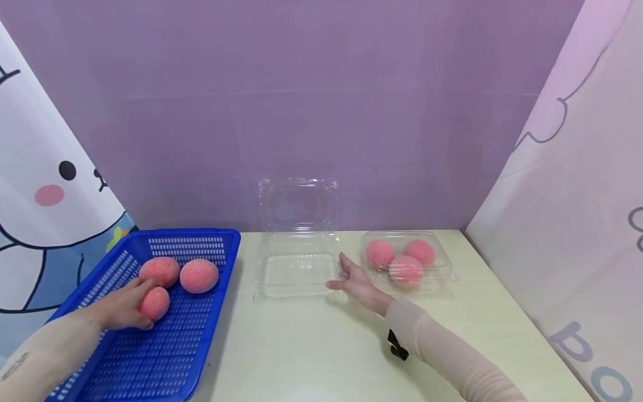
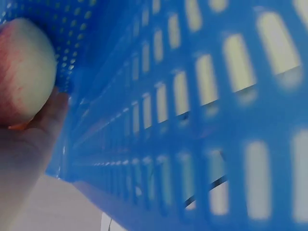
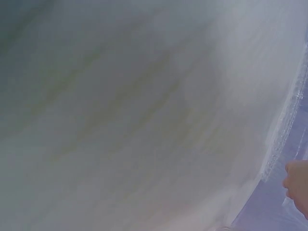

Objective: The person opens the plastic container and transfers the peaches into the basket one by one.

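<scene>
In the head view my left hand (image 1: 122, 306) grips a pink peach (image 1: 154, 304) inside the blue basket (image 1: 232, 245). Two more peaches lie beside it, one behind (image 1: 159, 271) and one to the right (image 1: 199, 276). The left wrist view shows the peach's pale and red skin (image 2: 28, 72) against the fingers. A clear plastic clamshell box (image 1: 300, 271) stands with its lid raised at mid-table. At its right side is my right hand (image 1: 359, 285), thumb and fingers spread; whether they touch the box is unclear.
A second clear box (image 1: 436, 245), lid down, holds three peaches (image 1: 406, 271) right of my right hand. The basket's perforated wall (image 2: 187, 96) is close to my left wrist. A purple curtain (image 1: 321, 111) hangs behind the pale table (image 1: 281, 352).
</scene>
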`<state>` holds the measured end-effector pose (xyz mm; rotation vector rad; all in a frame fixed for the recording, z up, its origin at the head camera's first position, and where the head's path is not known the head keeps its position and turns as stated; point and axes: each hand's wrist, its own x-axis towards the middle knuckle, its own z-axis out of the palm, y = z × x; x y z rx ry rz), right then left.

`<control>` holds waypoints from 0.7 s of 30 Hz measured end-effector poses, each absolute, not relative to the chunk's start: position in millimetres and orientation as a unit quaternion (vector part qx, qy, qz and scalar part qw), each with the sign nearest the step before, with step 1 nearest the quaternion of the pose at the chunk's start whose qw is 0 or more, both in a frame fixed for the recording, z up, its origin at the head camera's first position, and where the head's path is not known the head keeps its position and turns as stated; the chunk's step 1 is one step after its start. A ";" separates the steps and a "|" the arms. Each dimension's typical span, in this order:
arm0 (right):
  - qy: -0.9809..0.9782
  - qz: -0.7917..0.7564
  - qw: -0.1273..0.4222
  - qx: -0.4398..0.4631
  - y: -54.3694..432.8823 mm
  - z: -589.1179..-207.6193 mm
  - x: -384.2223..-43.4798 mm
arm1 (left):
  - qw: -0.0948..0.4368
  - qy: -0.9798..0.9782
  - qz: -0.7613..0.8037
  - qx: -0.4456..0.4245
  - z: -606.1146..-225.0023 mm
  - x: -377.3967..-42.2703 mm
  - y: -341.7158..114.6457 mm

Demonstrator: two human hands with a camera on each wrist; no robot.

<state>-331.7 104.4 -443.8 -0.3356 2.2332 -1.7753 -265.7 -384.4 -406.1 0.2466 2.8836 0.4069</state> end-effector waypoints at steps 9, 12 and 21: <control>0.766 -0.618 0.131 -0.117 103.3 -439.8 -328.4 | 0.129 0.977 0.142 0.087 -390.0 -265.1 -381.2; 0.766 -0.618 0.130 -0.115 103.2 -439.9 -328.9 | 0.145 0.976 0.142 0.078 -385.5 -264.5 -379.7; 0.767 -0.619 0.131 -0.111 102.4 -441.3 -329.7 | 0.146 0.979 0.130 0.061 -373.2 -254.7 -363.2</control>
